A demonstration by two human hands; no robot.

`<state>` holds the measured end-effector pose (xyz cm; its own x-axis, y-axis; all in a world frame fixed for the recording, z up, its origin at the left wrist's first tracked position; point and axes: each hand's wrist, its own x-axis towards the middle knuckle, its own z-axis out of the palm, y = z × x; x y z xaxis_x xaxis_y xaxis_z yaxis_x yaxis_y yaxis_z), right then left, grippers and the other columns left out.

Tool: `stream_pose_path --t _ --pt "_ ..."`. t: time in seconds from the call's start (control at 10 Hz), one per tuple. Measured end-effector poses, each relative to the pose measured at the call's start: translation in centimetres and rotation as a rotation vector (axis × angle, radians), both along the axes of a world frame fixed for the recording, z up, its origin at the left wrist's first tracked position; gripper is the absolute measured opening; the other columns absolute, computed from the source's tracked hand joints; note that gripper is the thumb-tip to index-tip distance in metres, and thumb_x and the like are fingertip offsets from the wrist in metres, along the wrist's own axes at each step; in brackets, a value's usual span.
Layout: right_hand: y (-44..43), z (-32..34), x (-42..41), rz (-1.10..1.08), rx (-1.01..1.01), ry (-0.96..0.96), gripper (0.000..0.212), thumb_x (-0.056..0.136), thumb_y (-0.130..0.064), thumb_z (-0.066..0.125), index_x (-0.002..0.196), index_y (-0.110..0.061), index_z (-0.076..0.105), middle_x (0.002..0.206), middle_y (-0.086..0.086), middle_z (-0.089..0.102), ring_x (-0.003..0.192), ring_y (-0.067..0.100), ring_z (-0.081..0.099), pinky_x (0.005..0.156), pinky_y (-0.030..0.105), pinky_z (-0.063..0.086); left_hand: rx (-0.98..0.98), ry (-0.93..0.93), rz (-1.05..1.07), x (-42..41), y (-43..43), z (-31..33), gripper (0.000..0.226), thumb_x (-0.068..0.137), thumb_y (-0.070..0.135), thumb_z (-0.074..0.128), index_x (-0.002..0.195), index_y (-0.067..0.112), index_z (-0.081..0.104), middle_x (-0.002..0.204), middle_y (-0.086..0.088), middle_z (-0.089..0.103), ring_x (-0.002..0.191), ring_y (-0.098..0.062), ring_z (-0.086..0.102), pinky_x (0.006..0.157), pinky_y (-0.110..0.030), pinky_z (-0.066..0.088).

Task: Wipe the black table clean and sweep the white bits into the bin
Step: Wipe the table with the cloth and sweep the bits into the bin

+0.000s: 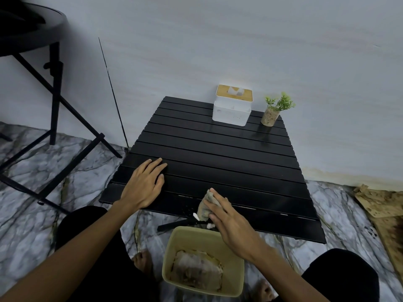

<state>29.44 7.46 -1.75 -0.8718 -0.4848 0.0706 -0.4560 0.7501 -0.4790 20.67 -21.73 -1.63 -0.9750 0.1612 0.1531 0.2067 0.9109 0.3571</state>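
Observation:
A black slatted table point(218, 153) stands against the wall. My left hand point(144, 184) lies flat on its near left corner, fingers straight. My right hand point(226, 219) presses a crumpled grey cloth point(206, 207) onto the table's near edge with straight fingers. Two white bits point(196, 216) sit at that edge beside the cloth, right above the beige bin point(169, 256). The bin stands on the floor under the table's edge and holds crumpled paper.
A white tissue box with a wooden lid point(232, 105) and a small potted plant point(272, 111) stand at the table's far right. A black folding stool point(39, 83) is at the left. Torn brown cardboard point(383, 214) lies on the marble floor at right.

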Motion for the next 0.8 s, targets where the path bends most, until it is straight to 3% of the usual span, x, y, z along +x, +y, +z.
stream_pose_path --t 0.1,0.2,0.3,0.4,0.5,0.6,0.7,0.8 --pt "-0.2 0.3 0.3 0.051 -0.015 0.009 0.047 0.11 -0.031 0.034 0.157 -0.029 0.03 0.164 -0.025 -0.005 0.139 -0.024 -0.016 0.112 -0.002 0.002 0.001 0.001 0.003 0.0 0.0 0.0 0.045 0.103 0.031 0.033 0.146 0.02 0.041 0.158 0.001 0.033 0.148 -0.022 0.021 0.119 -0.042 0.023" --pt "-0.1 0.6 0.5 0.122 -0.067 0.002 0.046 0.11 -0.025 0.04 0.155 -0.024 0.037 0.166 -0.022 0.004 0.146 -0.019 -0.001 0.119 0.007 0.012 -0.001 0.004 -0.002 0.0 0.0 0.0 0.047 0.102 0.032 0.031 0.147 0.02 0.041 0.158 0.001 0.033 0.148 -0.022 0.021 0.119 -0.042 0.023" --pt "0.4 1.3 0.2 0.097 -0.275 -0.017 0.043 0.108 -0.015 0.046 0.15 -0.019 0.047 0.163 -0.01 0.031 0.15 0.001 0.028 0.122 0.025 0.03 0.012 0.011 0.004 -0.1 -0.1 -0.2 0.044 0.103 0.029 0.037 0.146 0.021 0.041 0.158 0.001 0.033 0.148 -0.022 0.021 0.12 -0.042 0.023" --pt "1.6 2.0 -1.4 -0.107 -0.5 0.007 0.04 0.106 -0.016 0.048 0.145 -0.021 0.053 0.156 -0.009 0.046 0.145 0.008 0.042 0.118 0.035 0.04 0.013 0.007 0.008 -0.1 -0.2 -0.4 0.044 0.103 0.029 0.037 0.147 0.022 0.041 0.158 0.003 0.032 0.148 -0.02 0.019 0.12 -0.041 0.022" --pt "3.0 2.5 -4.7 -0.37 -0.546 0.059 0.045 0.105 -0.021 0.051 0.149 -0.018 0.047 0.146 0.002 0.056 0.127 0.029 0.061 0.104 0.053 0.051 0.011 0.013 0.004 -0.1 -0.2 -0.4 0.044 0.103 0.029 0.038 0.147 0.021 0.041 0.158 0.002 0.032 0.148 -0.021 0.02 0.12 -0.041 0.022" --pt "3.5 2.1 -8.2 -0.499 -0.331 0.043 0.055 0.105 -0.025 0.051 0.156 -0.016 0.033 0.156 0.011 0.042 0.144 0.029 0.041 0.116 0.052 0.039 0.007 0.019 0.002 -0.2 -0.1 -0.4 0.044 0.103 0.029 0.038 0.147 0.021 0.04 0.158 0.002 0.032 0.148 -0.021 0.02 0.12 -0.041 0.022" --pt "2.9 1.1 -10.1 -0.544 -0.094 -0.016 0.064 0.104 -0.04 0.048 0.159 -0.019 0.023 0.167 0.012 0.018 0.156 0.033 0.009 0.126 0.051 0.019 0.01 0.025 0.002 -0.1 -0.2 -0.4 0.044 0.103 0.029 0.038 0.147 0.021 0.041 0.158 0.002 0.032 0.148 -0.021 0.02 0.12 -0.04 0.022" --pt "2.0 0.5 -10.8 -0.547 -0.009 0.016 0.063 0.103 -0.044 0.047 0.158 -0.018 0.028 0.167 0.014 0.018 0.156 0.035 0.008 0.126 0.052 0.018 0.004 0.03 0.002 -0.1 -0.2 -0.5 0.045 0.103 0.03 0.037 0.147 0.021 0.041 0.158 0.002 0.032 0.148 -0.021 0.02 0.12 -0.039 0.021"
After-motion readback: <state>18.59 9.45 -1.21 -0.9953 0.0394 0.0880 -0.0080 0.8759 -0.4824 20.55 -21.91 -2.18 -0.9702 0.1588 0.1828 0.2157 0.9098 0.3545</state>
